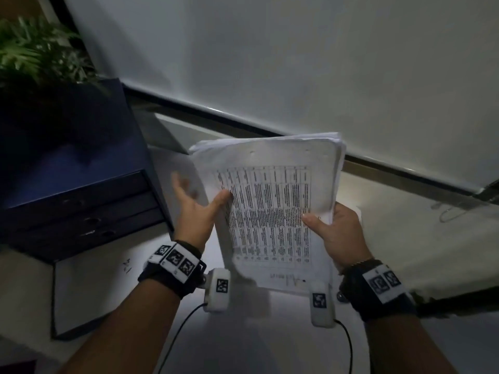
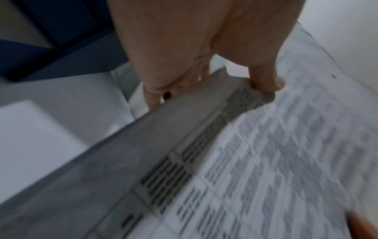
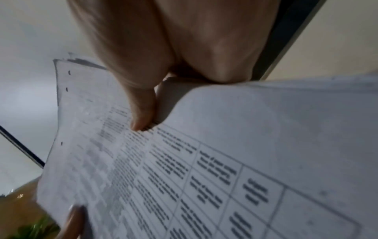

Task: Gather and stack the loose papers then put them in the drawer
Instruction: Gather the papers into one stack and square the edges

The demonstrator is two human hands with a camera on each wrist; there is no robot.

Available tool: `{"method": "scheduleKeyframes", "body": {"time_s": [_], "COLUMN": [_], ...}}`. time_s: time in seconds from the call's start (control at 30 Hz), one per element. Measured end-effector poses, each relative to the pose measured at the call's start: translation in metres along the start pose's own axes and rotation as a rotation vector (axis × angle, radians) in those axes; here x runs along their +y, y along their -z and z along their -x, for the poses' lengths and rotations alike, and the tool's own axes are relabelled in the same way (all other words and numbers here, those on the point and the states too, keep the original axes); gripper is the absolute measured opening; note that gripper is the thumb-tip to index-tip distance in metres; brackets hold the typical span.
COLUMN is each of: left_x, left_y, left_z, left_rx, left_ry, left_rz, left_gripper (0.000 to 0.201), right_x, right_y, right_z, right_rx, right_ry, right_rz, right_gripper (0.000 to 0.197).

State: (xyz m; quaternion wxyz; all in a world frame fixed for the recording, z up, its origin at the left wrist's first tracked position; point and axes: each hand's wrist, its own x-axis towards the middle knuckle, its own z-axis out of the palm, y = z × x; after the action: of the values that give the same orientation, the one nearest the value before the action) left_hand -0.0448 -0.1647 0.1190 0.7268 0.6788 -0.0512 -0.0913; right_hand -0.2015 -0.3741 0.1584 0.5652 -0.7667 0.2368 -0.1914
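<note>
A thick stack of white papers (image 1: 270,206) with a printed table on its top sheet is held tilted above the desk. My left hand (image 1: 197,206) holds its left edge, thumb on the top sheet; in the left wrist view the fingers (image 2: 153,95) reach down past the edge of the stack (image 2: 276,161). My right hand (image 1: 332,228) grips the right edge, its thumb (image 3: 141,119) pressed on the printed sheet (image 3: 225,161) and its fingers hidden underneath. The dark blue drawer unit (image 1: 81,184) stands at the left with its three drawers closed.
One white sheet (image 1: 94,287) lies on the desk in front of the drawer unit. A green plant (image 1: 35,52) stands behind the unit. The white wall with a dark rail (image 1: 243,122) runs along the back. A small wire clip (image 1: 448,214) lies at the right.
</note>
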Motion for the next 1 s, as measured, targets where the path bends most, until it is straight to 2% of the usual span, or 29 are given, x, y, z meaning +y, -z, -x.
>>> {"method": "scheduleKeyframes", "body": {"time_s": [0.03, 0.07, 0.1, 0.17, 0.3, 0.37, 0.57, 0.67, 0.77, 0.87, 0.93, 1.0], "left_x": [-0.003, -0.002, 0.0, 0.001, -0.016, -0.025, -0.025, -0.022, -0.022, -0.022, -0.018, -0.014], "left_y": [-0.002, -0.004, -0.006, -0.011, -0.01, -0.008, -0.004, -0.005, -0.007, -0.01, -0.011, -0.008], "left_z": [0.0, 0.0, 0.001, 0.005, 0.025, 0.03, 0.011, 0.011, 0.011, 0.011, 0.015, 0.016], "left_rx": [-0.103, -0.148, -0.14, -0.095, -0.087, -0.148, -0.25, -0.271, -0.254, -0.239, -0.215, -0.195], "left_ry": [0.034, 0.02, -0.013, -0.065, -0.099, -0.033, 0.078, 0.088, 0.068, 0.051, 0.028, 0.015], "left_rz": [0.024, -0.016, -0.067, -0.067, -0.105, -0.091, -0.095, -0.084, -0.092, -0.085, -0.065, -0.039], "left_gripper": [0.078, 0.047, 0.029, 0.019, 0.031, 0.046, 0.062, 0.052, 0.034, 0.026, 0.029, 0.044], "right_x": [0.004, 0.007, 0.011, 0.018, 0.037, 0.041, 0.035, 0.034, 0.033, 0.032, 0.026, 0.023], "right_y": [-0.004, -0.009, -0.015, -0.025, -0.042, -0.044, -0.027, -0.027, -0.026, -0.025, -0.026, -0.026], "right_z": [0.001, 0.001, 0.002, 0.005, 0.017, 0.02, 0.007, 0.003, 0.001, 0.003, 0.005, 0.008], "right_rx": [0.014, 0.036, 0.069, 0.141, 0.221, 0.228, 0.158, 0.135, 0.122, 0.162, 0.201, 0.192], "right_ry": [-0.02, -0.029, -0.031, -0.031, -0.114, -0.164, -0.107, -0.116, -0.108, -0.119, -0.112, -0.085], "right_rz": [-0.04, -0.067, -0.076, -0.083, -0.161, -0.204, -0.243, -0.257, -0.234, -0.242, -0.257, -0.239], "right_gripper": [0.026, 0.025, 0.024, 0.022, 0.025, 0.025, 0.033, 0.035, 0.035, 0.029, 0.028, 0.028]}}
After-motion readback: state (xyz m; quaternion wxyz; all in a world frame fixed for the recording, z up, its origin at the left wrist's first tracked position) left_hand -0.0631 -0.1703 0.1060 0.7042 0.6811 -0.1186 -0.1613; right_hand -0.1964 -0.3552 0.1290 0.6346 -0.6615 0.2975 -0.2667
